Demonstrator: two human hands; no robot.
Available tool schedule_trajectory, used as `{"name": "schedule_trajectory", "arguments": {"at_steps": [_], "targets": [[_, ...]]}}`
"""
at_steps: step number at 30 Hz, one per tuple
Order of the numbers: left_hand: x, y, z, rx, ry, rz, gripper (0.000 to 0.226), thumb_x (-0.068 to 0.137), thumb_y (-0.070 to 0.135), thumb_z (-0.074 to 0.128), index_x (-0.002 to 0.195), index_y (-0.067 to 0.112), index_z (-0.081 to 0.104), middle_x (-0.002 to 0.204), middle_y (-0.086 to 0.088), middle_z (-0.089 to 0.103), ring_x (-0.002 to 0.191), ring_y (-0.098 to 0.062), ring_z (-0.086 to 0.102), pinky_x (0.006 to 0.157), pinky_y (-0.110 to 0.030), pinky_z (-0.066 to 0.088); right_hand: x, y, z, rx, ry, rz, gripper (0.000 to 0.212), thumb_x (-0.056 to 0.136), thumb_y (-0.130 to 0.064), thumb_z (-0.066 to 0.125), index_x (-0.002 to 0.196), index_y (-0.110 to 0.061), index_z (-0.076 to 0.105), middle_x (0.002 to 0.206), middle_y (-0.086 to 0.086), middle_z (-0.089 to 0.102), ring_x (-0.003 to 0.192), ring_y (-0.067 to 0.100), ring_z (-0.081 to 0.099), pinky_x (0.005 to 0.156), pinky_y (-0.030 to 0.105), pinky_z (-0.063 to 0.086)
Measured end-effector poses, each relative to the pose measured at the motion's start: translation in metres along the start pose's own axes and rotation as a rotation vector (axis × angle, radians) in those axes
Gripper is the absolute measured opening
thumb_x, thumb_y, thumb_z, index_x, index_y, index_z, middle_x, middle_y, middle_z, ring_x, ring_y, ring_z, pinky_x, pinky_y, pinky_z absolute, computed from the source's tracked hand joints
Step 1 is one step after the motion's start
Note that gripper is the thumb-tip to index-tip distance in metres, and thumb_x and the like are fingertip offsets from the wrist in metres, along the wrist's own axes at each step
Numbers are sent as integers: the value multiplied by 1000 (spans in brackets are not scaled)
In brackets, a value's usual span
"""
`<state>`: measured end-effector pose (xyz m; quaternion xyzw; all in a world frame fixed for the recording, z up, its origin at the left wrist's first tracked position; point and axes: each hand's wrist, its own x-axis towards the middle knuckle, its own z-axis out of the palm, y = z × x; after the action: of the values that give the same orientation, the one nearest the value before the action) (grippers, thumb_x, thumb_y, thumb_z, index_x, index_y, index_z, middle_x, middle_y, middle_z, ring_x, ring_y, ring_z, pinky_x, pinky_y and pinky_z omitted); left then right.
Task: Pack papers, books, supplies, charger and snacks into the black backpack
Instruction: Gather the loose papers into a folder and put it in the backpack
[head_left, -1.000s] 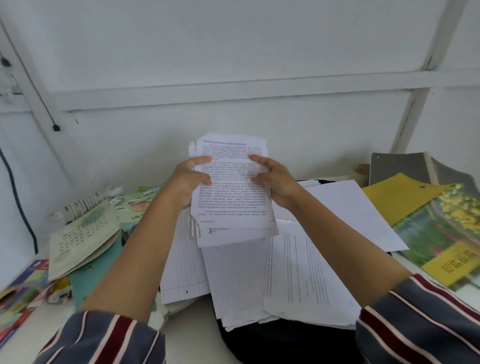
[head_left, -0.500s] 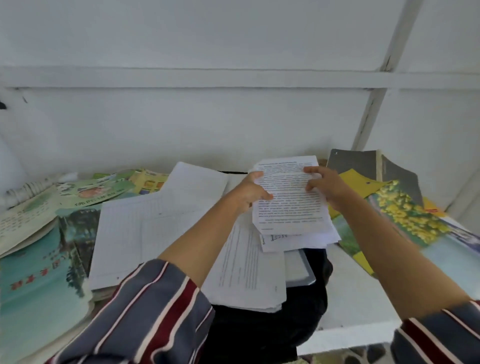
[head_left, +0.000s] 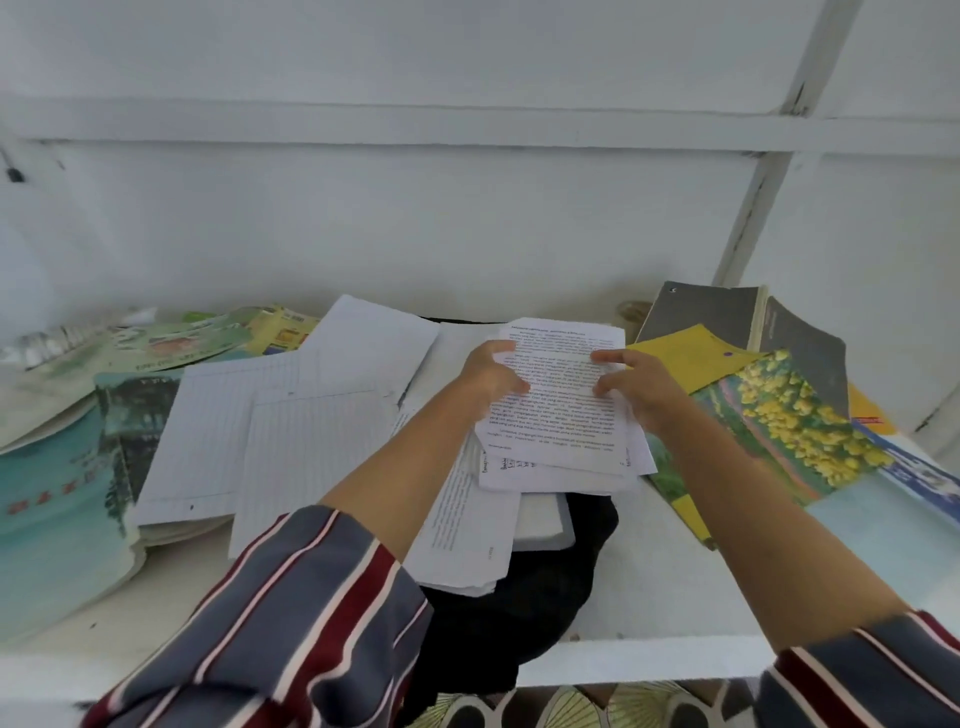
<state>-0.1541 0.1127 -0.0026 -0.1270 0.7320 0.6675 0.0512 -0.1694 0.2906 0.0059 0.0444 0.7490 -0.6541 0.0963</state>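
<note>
A sheaf of printed papers is held between both hands, low over the table. My left hand grips its left edge and my right hand grips its right edge, thumbs on the top page. Under it lies the black backpack, flat on the white table and hanging over the front edge, mostly covered by loose sheets. Lined white sheets spread to the left. Books with a yellow-flower cover and a grey cover lie on the right.
Teal and green books are piled at the left end of the white table. A white wall with beams stands close behind. A patterned floor shows below the table's front edge.
The sheaf was upright in front of the wall a second ago; both hands have carried it down and to the right, over the backpack. My view has swung right.
</note>
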Motion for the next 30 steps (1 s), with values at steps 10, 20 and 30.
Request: {"name": "schedule_trajectory", "arguments": {"at_steps": [10,20,30], "targets": [[-37,23,-33,-350,-92,78,77,79,-13,62,142,17,31,125,-13,55,102,-24,57,72,-33,53,-29,-50,1,410,-259,-34,48,88,17,36,125,-11,49,105,8,60,82,21,64,57,28,58],[-82,6,-103,54,117,23,93,75,-12,69,147,13,16,146,-13,32,131,-27,37,103,-37,39,-65,-16,77,150,-130,52,51,83,19,41,128,-5,49,128,19,50,110,32,51,97,39,45],[-98,-47,-100,398,86,-37,81,84,-4,58,148,14,10,138,-12,42,123,-27,44,92,-30,41,-98,22,116,-545,-1,40,55,85,-10,54,138,-14,38,132,13,46,122,31,43,103,40,39]]}}
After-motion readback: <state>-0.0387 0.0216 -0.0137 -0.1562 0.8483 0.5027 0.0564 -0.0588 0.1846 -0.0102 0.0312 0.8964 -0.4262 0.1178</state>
